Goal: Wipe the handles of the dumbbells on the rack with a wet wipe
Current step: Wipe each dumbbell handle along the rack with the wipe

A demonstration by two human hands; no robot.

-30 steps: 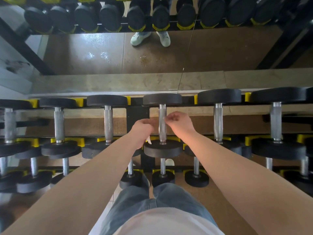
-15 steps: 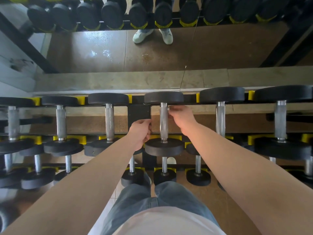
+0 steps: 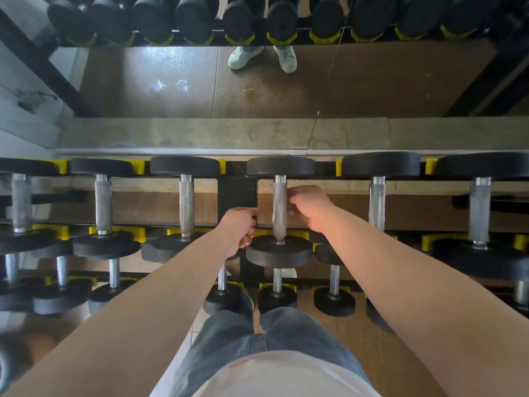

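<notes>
My right hand point(image 3: 310, 209) has slid from the top of the centre handle point(image 3: 280, 207) on the rack point(image 3: 237, 193) to its middle, fingers curled against it, left hand point(image 3: 239, 227) curled beside; no wet wipe shows, so I cannot tell either grasp, and I judge most handles remain.

The right grip point(image 3: 310, 209) curls beside the centre dumbbell handle point(image 3: 279, 207) — whatever its hidden fingertips pinch cannot be told. Likewise the left grip point(image 3: 239, 227). The rightmost dumbbell point(image 3: 481, 209) is cut off by the edge — the lower-left corner is blurred.
</notes>
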